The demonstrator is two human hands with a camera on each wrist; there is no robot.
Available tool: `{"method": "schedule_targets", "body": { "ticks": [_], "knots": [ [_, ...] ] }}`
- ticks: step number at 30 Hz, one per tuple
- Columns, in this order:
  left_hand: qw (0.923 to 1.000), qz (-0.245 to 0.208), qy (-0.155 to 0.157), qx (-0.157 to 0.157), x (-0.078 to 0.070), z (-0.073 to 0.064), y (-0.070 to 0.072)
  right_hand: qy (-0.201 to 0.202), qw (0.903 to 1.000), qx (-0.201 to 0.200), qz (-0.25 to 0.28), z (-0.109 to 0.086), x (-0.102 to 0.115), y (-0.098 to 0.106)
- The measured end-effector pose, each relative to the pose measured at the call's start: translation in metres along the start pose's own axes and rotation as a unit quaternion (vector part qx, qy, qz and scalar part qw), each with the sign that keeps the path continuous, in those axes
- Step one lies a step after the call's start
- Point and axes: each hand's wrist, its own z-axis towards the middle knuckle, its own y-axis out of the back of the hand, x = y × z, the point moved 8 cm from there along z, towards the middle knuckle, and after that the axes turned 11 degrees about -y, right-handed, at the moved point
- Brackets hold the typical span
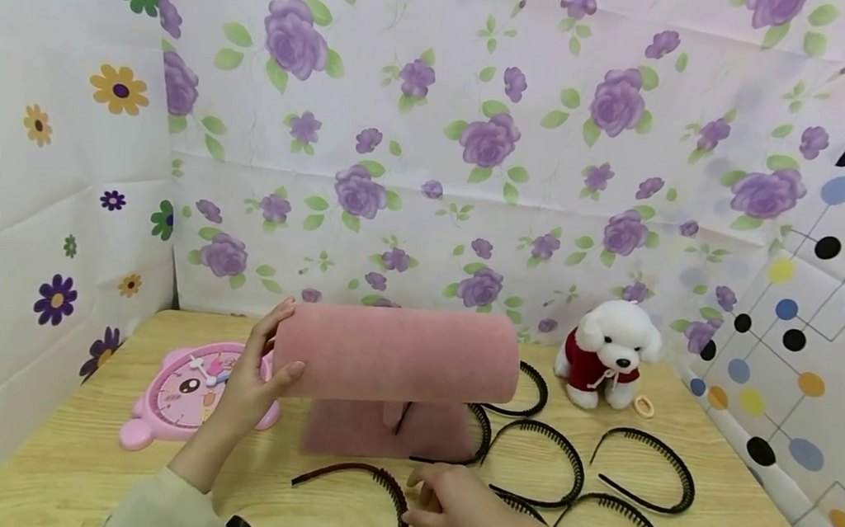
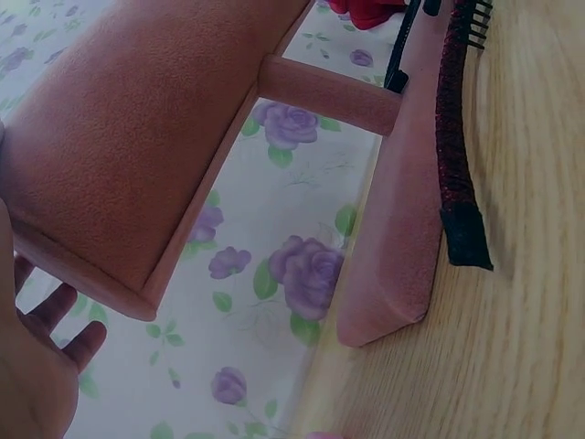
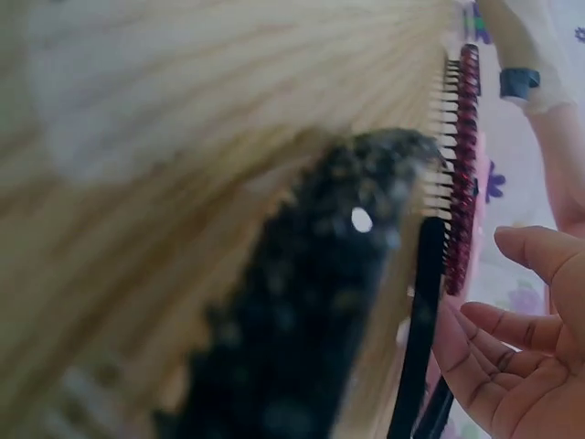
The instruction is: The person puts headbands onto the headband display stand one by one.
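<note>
A pink plush headband stand (image 1: 396,352), a thick roll on a post above a flat base, stands at the middle of the table. My left hand (image 1: 256,387) grips the roll's left end, thumb in front and fingers behind it. My right hand (image 1: 470,507) is in front of the base, fingers loosely bent, with nothing visible between thumb and fingers. Close by its fingertips lies a dark red toothed headband (image 1: 398,493); whether they touch is unclear. In the right wrist view the fingers are beside the red headband (image 3: 466,165), and a blurred black headband (image 3: 302,274) fills the foreground.
Several black toothed headbands (image 1: 577,453) lie across the right half of the wooden table (image 1: 72,451). A pink clock (image 1: 182,389) lies at left. Toward the back right a white toy dog (image 1: 621,333) in red clothing sits beside a small beige ring (image 1: 645,407). Patterned cloths surround the table.
</note>
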Motion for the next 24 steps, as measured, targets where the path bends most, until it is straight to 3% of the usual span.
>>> {"method": "schedule_targets", "body": {
  "ticks": [15, 24],
  "knots": [
    [0.9999, -0.005, -0.008, -0.009, 0.000, 0.001, 0.000, -0.016, 0.9987, -0.016, -0.045, 0.013, 0.008, -0.010],
    [0.9999, 0.009, -0.003, -0.006, 0.002, 0.000, 0.002, -0.057, 0.9981, 0.018, 0.012, 0.014, 0.006, -0.015]
  ]
}}
